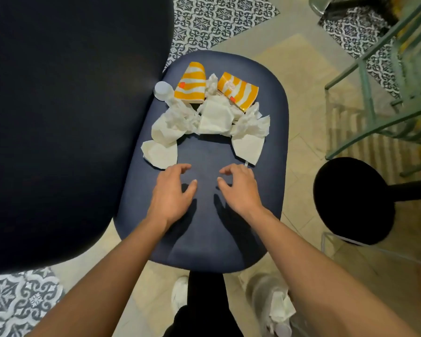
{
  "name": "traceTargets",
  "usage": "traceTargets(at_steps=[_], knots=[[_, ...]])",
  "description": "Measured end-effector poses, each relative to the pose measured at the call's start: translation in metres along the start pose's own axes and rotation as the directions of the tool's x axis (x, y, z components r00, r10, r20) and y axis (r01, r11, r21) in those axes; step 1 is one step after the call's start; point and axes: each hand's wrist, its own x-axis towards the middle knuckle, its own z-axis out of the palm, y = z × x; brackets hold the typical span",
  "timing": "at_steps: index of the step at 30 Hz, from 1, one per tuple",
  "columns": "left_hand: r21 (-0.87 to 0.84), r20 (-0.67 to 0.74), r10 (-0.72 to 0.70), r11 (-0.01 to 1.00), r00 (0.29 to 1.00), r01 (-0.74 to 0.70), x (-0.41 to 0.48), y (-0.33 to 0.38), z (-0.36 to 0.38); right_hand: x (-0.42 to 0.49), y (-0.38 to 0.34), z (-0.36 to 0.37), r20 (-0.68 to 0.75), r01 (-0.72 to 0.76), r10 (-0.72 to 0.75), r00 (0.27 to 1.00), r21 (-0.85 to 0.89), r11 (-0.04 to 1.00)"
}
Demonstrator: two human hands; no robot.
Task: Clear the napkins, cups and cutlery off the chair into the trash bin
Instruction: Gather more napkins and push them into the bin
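On the dark blue chair seat [204,229] lies a heap of litter at its far end. Two orange-and-white striped paper cups [191,85] [238,91] lie on their sides there, with a small white plastic cup [162,90] to their left. Crumpled and folded white napkins [214,115] spread below the cups, one at the left [159,153] and one at the right [249,148]. My left hand [173,190] and right hand [240,188] hover over the bare seat just short of the napkins, fingers loosely curled, holding nothing. No cutlery is plainly visible.
The chair's dark backrest [66,117] fills the left. A black round stool [353,200] stands at the right, green metal furniture legs [374,69] behind it. A crumpled white napkin [278,310] lies on the floor near my feet.
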Motion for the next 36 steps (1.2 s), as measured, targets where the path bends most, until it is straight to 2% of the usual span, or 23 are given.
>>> traceTargets(at_steps=[6, 11, 14, 18, 21, 28, 33, 36], knots=[[0.020, -0.119, -0.106, 0.994, 0.987, 0.109, 0.036, -0.012, -0.012, 0.034, -0.019, 0.003, 0.069, 0.073, -0.074, 0.995, 0.018, 0.997], [0.132, -0.207, -0.184, 0.968, 0.961, 0.214, 0.061, -0.027, -0.024, 0.064, -0.040, 0.001, 0.120, 0.225, -0.210, 0.970, -0.128, 0.966], [0.166, -0.171, -0.248, 0.947, 0.954, 0.276, 0.075, -0.035, -0.027, 0.083, -0.059, 0.008, 0.127, 0.330, -0.308, 0.943, -0.226, 0.916], [0.103, -0.104, -0.293, 0.947, 0.950, 0.304, 0.090, -0.041, -0.026, 0.105, -0.086, 0.024, 0.141, 0.476, -0.456, 0.879, -0.347, 0.808], [0.073, -0.063, -0.302, 0.949, 0.951, 0.306, 0.097, -0.045, -0.026, 0.122, -0.103, 0.036, 0.212, 0.549, -0.508, 0.835, -0.382, 0.743], [0.077, 0.034, -0.350, 0.935, 0.936, 0.347, 0.105, -0.058, -0.025, 0.150, -0.118, 0.056, 0.422, 0.675, -0.527, 0.738, -0.484, 0.557], [0.105, 0.052, -0.384, 0.920, 0.922, 0.377, 0.109, -0.064, -0.021, 0.159, -0.112, 0.064, 0.486, 0.652, -0.436, 0.757, -0.529, 0.543], [0.110, 0.063, -0.396, 0.915, 0.916, 0.388, 0.111, -0.066, -0.018, 0.159, -0.110, 0.071, 0.467, 0.620, -0.409, 0.784, -0.557, 0.553]])
